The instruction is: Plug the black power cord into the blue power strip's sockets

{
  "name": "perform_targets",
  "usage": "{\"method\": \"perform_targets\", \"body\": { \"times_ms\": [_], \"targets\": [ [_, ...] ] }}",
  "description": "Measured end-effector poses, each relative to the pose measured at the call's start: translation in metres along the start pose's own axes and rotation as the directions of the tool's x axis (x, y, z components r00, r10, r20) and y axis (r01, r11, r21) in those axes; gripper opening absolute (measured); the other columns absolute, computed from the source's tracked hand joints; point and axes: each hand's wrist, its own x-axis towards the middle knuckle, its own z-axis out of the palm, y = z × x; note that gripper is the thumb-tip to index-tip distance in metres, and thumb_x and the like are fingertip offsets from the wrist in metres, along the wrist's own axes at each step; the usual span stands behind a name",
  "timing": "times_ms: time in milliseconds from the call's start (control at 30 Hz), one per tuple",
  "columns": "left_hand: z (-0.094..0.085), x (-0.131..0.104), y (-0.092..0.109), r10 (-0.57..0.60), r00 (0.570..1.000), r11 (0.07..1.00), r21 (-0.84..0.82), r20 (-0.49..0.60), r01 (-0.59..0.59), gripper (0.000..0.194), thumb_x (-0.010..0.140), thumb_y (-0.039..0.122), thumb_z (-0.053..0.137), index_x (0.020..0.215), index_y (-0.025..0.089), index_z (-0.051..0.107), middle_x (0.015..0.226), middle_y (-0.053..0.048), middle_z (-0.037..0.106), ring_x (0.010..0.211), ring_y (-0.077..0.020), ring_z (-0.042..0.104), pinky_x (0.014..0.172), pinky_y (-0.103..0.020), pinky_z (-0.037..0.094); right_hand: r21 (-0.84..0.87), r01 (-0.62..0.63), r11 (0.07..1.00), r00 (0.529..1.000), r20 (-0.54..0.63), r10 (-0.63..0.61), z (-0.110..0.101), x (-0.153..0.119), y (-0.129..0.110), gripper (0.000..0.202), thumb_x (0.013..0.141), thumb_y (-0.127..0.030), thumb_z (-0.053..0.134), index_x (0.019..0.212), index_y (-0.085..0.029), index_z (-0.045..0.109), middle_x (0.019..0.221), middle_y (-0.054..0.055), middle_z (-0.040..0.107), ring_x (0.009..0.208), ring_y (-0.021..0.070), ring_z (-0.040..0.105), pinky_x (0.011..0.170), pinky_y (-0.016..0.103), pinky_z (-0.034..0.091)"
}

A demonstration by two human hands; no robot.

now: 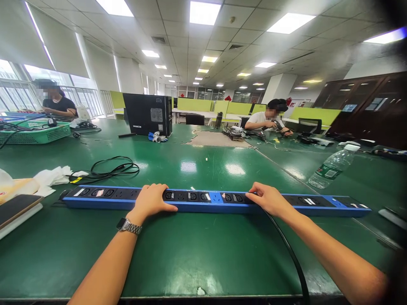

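A smartwatch [127, 225] circles the left wrist [135, 218], at about eight o'clock from the centre of the view. It has a dark, rounded-rectangular face and a silvery-grey metal band of narrow links. The left hand [151, 200] and right hand [269, 199] are bare, as are both slim, smooth-contoured forearms, which widen toward seven and four o'clock.

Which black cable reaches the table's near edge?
The cable running down from under the right hand; the coiled one lies beyond the power strip.

Bright ceiling panels [205, 13] glare on the tabletop [190, 245]; right edge dark, blurred.
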Motion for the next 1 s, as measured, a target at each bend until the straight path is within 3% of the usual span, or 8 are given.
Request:
{"method": "perform_targets", "body": {
  "times_ms": [333,433,567,667,733,867,1000],
  "targets": [
    [0.001,-0.002,-0.001,0.008,1.000,1.000,-0.004,-0.029,-0.009,0.075,0.062,0.073,0.066,0.114,0.019,0.063,0.109,-0.012,0.070,0.105,-0.0335,0.061,0.092,-0.043,0.040,-0.056,0.048,0.997,0.998,0.046,-0.046,-0.005,0.004,-0.006,0.024,0.076,-0.044,0.053,0.068,-0.022,0.059,0.057,-0.001,0.057,0.055,0.0154,0.050,0.054,0.027,0.034],
    [0.004,-0.002,-0.002,0.016,0.999,1.000,-0.014,-0.043,-0.016,0.075,0.060,0.072,0.068,0.112,0.019,0.064,0.109,-0.011,0.070,0.104,-0.0335,0.061,0.092,-0.044,0.040,-0.037,0.032,0.999,0.999,-0.006,-0.032,-0.018,0.009,-0.012,0.025,0.074,-0.044,0.053,0.064,-0.022,0.060,0.054,-0.001,0.059,0.054,0.0156,0.052,0.054,0.027,0.035],
    [0.006,-0.001,-0.003,0.025,0.998,1.000,-0.008,-0.064,-0.025,0.075,0.059,0.073,0.069,0.112,0.019,0.064,0.107,-0.011,0.070,0.104,-0.0332,0.061,0.092,-0.043,0.040,0.094,-0.038,0.995,0.976,-0.208,0.057,-0.053,0.020,-0.038,0.026,0.072,-0.046,0.057,0.067,-0.021,0.061,0.052,-0.001,0.060,0.049,0.0144,0.051,0.051,0.027,0.035],
    [0.006,-0.001,-0.003,0.013,0.998,1.000,-0.003,-0.067,-0.013,0.074,0.059,0.072,0.069,0.111,0.020,0.064,0.107,-0.011,0.070,0.103,-0.0330,0.061,0.091,-0.042,0.041,0.267,-0.013,0.964,0.988,-0.148,0.055,-0.062,0.022,-0.076,0.025,0.069,-0.045,0.062,0.071,-0.020,0.061,0.057,0.000,0.064,0.048,0.0129,0.051,0.049,0.026,0.036],
    [0.006,-0.001,-0.002,0.013,0.998,1.000,-0.005,-0.066,-0.013,0.074,0.059,0.072,0.070,0.111,0.020,0.064,0.107,-0.011,0.070,0.103,-0.0331,0.062,0.090,-0.042,0.041,0.384,0.024,0.923,0.999,-0.030,-0.013,-0.047,0.019,-0.107,0.026,0.071,-0.044,0.063,0.072,-0.019,0.060,0.057,-0.001,0.063,0.047,0.0114,0.049,0.048,0.024,0.035],
    [0.007,-0.001,-0.004,0.023,0.997,1.000,-0.004,-0.075,-0.024,0.074,0.057,0.073,0.070,0.110,0.021,0.065,0.107,-0.010,0.071,0.102,-0.0328,0.062,0.090,-0.042,0.041,0.461,-0.018,0.887,0.979,0.190,-0.079,0.013,0.018,-0.166,0.017,0.077,-0.036,0.060,0.071,-0.020,0.057,0.047,-0.006,0.052,0.041,0.0097,0.044,0.045,0.023,0.033],
    [0.010,-0.001,-0.006,0.029,0.995,0.999,-0.020,-0.091,-0.031,0.075,0.060,0.070,0.071,0.118,0.023,0.062,0.113,-0.011,0.069,0.106,-0.0328,0.062,0.094,-0.044,0.040,0.324,0.026,0.946,0.974,0.203,-0.096,0.052,0.029,-0.203,0.013,0.074,-0.026,0.063,0.065,-0.019,0.057,0.061,-0.001,0.062,0.055,0.0117,0.054,0.053,0.023,0.037]
  ]
}}
